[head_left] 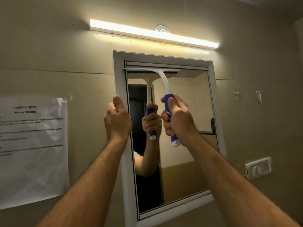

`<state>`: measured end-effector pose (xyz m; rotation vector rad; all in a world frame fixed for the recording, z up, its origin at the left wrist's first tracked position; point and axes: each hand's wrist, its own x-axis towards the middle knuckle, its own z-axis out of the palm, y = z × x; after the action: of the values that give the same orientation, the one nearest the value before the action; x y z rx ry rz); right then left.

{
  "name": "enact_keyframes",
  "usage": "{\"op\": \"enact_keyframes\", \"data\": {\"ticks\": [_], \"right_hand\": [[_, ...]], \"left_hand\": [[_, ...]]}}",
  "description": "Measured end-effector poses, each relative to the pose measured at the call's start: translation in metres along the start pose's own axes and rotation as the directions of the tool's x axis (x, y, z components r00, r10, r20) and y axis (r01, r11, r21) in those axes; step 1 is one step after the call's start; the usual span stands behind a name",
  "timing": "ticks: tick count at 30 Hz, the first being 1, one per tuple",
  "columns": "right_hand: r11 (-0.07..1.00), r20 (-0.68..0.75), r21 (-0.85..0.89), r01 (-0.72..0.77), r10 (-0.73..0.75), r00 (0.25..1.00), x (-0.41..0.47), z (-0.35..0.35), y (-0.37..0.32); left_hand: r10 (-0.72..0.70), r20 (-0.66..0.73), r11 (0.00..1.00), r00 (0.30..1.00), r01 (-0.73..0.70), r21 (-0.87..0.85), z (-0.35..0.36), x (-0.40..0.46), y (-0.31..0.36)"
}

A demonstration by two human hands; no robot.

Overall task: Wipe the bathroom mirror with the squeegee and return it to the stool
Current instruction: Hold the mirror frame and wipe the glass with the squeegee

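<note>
A white-framed mirror (183, 145) hangs on the beige wall in front of me. My right hand (178, 118) grips the blue handle of a white and blue squeegee (164, 79). Its blade lies across the top of the glass, just under the upper frame. My left hand (117, 120) holds the mirror's left frame edge, fingers curled round it and thumb up. The glass reflects the squeegee, my hand and forearm. The stool is out of view.
A lit tube light (154, 33) runs above the mirror. A printed task sheet (32, 145) is taped to the wall at left. At right there are a wall switch with socket (259, 167) and small wall hooks (259, 96).
</note>
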<state>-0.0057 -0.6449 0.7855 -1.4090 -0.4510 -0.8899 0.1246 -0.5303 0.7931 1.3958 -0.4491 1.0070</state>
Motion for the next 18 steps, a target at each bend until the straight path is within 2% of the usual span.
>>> {"op": "enact_keyframes", "data": {"ticks": [7,10,15,18], "right_hand": [[0.988,0.010,-0.155,0.006,-0.005,1.000,-0.034,-0.021,0.038],[0.967,-0.082,-0.255,0.011,-0.033,0.996,-0.033,-0.047,0.045],[0.973,-0.270,-0.227,-0.039,-0.024,0.963,0.007,-0.087,0.020],[0.956,-0.313,-0.281,-0.089,-0.004,0.950,0.017,-0.102,0.024]], "left_hand": [[0.018,0.003,1.000,1.000,-0.018,0.006,0.000,0.001,-0.002],[0.023,0.001,1.000,1.000,-0.023,-0.009,0.001,0.001,-0.003],[0.026,-0.013,1.000,1.000,-0.026,-0.002,0.000,0.001,-0.001],[-0.012,0.009,1.000,1.000,0.012,-0.011,0.001,-0.001,-0.002]]}}
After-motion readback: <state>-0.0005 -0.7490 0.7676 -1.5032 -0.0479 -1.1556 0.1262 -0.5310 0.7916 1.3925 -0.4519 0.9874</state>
